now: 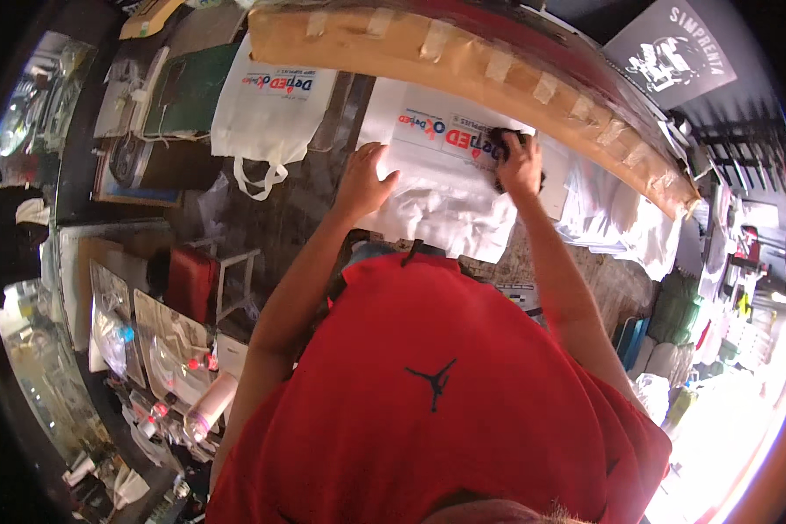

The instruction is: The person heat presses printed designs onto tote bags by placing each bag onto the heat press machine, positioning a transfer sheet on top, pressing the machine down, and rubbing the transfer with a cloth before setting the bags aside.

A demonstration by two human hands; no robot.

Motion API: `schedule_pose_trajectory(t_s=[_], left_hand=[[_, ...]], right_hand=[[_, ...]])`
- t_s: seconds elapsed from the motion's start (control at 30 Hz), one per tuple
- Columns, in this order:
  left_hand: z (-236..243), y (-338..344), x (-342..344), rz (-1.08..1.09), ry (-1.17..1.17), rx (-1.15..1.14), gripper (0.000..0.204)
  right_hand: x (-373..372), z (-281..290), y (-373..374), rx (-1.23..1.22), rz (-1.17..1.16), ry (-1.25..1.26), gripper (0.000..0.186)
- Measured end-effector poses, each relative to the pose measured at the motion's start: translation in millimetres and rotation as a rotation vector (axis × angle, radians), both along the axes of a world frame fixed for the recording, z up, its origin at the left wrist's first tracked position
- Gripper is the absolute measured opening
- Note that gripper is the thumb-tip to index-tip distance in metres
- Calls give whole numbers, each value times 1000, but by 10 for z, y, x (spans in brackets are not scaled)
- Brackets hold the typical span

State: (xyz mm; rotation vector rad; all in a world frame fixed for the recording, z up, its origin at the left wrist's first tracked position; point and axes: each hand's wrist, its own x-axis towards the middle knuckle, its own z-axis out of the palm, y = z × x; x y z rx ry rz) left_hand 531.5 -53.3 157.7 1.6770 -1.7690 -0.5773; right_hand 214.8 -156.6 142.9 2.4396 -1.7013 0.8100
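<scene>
A white fabric bag (415, 166) with red and blue print lies in front of me, its lower part wrinkled. My left hand (367, 183) rests at the bag's left edge, fingers apart and holding nothing. At the bag's right side, my right hand (522, 168) has its fingers curled over a black, fuzzy-edged pad or brush (501, 140), pressed on the print. The fingers hide much of it, so its exact kind cannot be told. To the left hangs a second white printed bag (271, 118) with its handle loop (260, 180) dangling down.
A beam wrapped in brown cardboard and tape (463, 48) crosses just beyond the bag. More white bags (624, 214) are heaped at the right. A red stool-like item (192, 281) and several bottles, one pinkish (210, 406), stand at the lower left.
</scene>
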Motion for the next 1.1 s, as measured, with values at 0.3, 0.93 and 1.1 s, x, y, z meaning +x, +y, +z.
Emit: schedule_pose_trajectory(t_s=[0.3,0.93,1.1], left_hand=[[-110,-75,-53,17,-127,36,54],[-404,-312,80,-82,90,-42,42],[-191,-124,172,39,259,73,40]], right_hand=[[1646,139,204,263,297,97,32],[1507,161,77,244,276,-116,38],[970,376,-119,279,-6,-328,35]])
